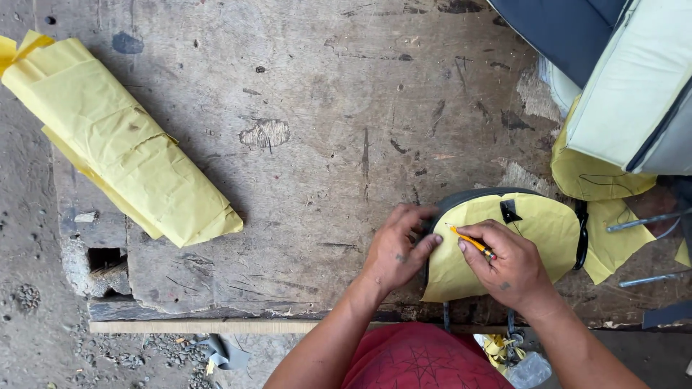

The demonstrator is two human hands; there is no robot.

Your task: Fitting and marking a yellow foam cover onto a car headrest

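Note:
My right hand [508, 266] grips a small yellow-handled tool [472, 241], its tip touching a yellow paper-like sheet [533, 230] that lies over a dark rounded piece [472, 196]. My left hand [396, 248] presses flat on the left edge of that sheet and the dark rim, fingers spread. A small black tab [510, 211] sits on the sheet near its top. Both hands work at the near edge of a worn wooden board [324, 108].
A roll of yellow sheet material [115, 137] lies at the left of the board. A white and dark padded seat part [634, 79] rests at the top right, with more yellow sheet [598, 176] under it. Metal rods [645, 220] stick out at right. Gravel ground lies at left.

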